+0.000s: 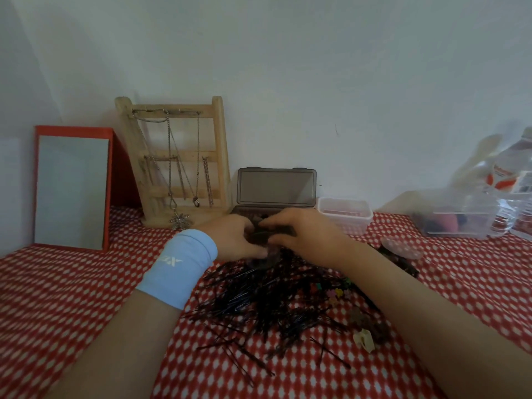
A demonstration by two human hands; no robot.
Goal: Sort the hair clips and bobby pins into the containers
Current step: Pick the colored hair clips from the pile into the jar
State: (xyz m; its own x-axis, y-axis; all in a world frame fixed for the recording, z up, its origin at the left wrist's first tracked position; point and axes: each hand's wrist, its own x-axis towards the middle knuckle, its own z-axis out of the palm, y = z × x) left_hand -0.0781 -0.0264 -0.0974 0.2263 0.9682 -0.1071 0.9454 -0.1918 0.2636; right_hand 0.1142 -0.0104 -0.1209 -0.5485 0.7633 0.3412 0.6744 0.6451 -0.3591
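A big heap of black bobby pins (267, 303) lies on the red patterned cloth, with small coloured hair clips (338, 292) and a cream claw clip (365, 342) at its right side. Beyond the heap, my left hand (233, 240) and my right hand (305, 240) meet, and both grip a dark object (259, 237) between them; blur hides what it is. Just behind the hands stands a dark grey case (276, 187) with its lid up. To its right is a small clear tub (345, 214).
A wooden jewellery stand (175, 156) with hanging chains is at the back left, next to a red-framed mirror (72, 188). At the far right sit a clear box (454, 223) with soft items and a plastic bottle (515, 197). A white wall closes the back.
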